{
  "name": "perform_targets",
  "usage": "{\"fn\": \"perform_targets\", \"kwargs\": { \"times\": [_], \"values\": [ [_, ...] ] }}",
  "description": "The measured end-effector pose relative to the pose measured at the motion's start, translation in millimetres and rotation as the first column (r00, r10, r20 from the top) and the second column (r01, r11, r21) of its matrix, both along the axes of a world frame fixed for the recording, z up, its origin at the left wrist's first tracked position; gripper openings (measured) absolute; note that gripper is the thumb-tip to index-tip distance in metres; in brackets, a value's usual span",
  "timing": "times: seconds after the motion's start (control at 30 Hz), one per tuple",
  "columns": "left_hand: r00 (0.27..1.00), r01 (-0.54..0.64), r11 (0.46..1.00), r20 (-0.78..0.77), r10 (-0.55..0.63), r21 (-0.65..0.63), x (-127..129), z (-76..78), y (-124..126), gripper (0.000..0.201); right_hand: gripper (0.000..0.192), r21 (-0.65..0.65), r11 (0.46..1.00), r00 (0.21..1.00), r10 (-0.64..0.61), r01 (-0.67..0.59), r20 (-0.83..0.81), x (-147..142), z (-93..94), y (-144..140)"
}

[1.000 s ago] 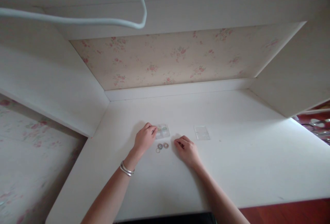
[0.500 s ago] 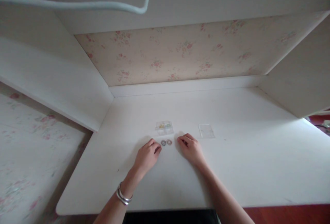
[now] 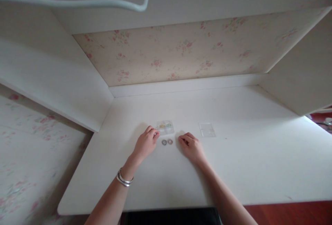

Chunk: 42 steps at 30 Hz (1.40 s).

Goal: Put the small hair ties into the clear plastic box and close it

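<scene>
A small clear plastic box (image 3: 166, 132) with compartments lies on the desk, yellowish and greenish pieces showing in its back part. My left hand (image 3: 146, 142), wearing silver bangles at the wrist, is at the box's near left corner with fingers drawn together; whatever is between the fingertips is hidden. Just in front of the box, a grey ring (image 3: 164, 142) and a pinkish ring (image 3: 170, 141) lie flat side by side. To the right of the rings my right hand (image 3: 191, 146) rests on the desk, its fingers curled closed with nothing visible in them.
A clear square lid (image 3: 207, 130) lies on the white desk (image 3: 249, 162) beyond my right hand. Side panels (image 3: 85, 90) and a flowered back wall (image 3: 166, 55) enclose the desk. A white cable (image 3: 103, 3) hangs across the upper left.
My left hand has moved from beside the grey ring, up and slightly left, to the box's near left corner. My right hand and the rings stay in place.
</scene>
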<state>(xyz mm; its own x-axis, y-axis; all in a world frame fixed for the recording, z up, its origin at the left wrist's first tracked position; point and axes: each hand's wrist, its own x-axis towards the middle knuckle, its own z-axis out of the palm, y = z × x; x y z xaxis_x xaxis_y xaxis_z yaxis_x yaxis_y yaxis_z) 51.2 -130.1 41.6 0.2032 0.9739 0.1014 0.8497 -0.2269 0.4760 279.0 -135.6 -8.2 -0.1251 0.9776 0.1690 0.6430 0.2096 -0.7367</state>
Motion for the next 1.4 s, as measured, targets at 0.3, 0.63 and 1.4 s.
{"fn": "perform_targets", "kwargs": {
  "times": [0.3, 0.63, 1.4],
  "values": [
    [0.997, -0.025, 0.998, -0.065, 0.028, 0.051, 12.9, -8.4, 49.2, 0.016, 0.03, 0.0, 1.0, 1.0, -0.005, 0.005, -0.011, 0.9, 0.4, 0.7],
    [0.999, 0.027, 0.998, 0.039, -0.029, 0.065, 8.0, -3.9, 14.0, 0.021, 0.029, 0.0, 1.0, 1.0, -0.001, 0.001, -0.017, 0.6, -1.9, 0.6],
    [0.993, 0.038, 0.999, 0.109, -0.041, 0.028, 21.2, -21.2, -34.2, 0.021, 0.029, 0.022, 1.0, 1.0, 0.006, -0.007, 0.024, -1.6, 0.7, -2.0]
  ]
}}
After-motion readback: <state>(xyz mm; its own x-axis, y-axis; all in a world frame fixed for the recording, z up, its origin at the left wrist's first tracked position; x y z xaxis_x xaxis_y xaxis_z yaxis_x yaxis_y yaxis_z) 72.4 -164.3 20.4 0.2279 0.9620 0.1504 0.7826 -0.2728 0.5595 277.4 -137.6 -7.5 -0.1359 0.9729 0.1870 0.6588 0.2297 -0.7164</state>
